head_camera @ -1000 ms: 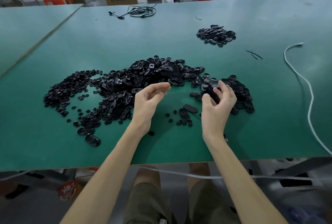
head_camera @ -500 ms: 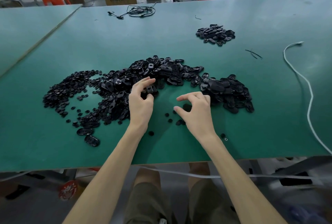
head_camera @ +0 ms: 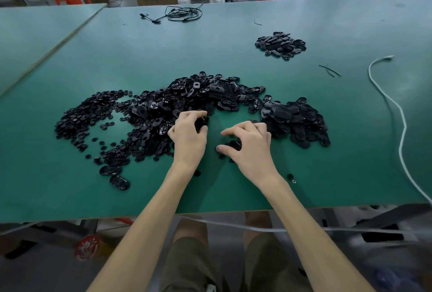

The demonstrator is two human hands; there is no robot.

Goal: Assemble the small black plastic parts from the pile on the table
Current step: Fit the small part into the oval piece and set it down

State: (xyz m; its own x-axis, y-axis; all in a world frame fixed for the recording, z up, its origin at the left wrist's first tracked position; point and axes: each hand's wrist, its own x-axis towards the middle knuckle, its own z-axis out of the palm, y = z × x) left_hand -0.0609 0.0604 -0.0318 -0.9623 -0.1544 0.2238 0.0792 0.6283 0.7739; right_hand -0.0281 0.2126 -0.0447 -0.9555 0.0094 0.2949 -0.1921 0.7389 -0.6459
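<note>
Left hand sits at the six o'clock edge of the big pile of black parts, fingers curled round an oval shell. Right hand, at its three o'clock, arches over a small round piece and is nearer to it; whether it pinches, I cannot tell.

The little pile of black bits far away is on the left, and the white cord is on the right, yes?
Not quite: the head view shows the little pile far away on the right, not the left. The white cord is on the right too.
</note>
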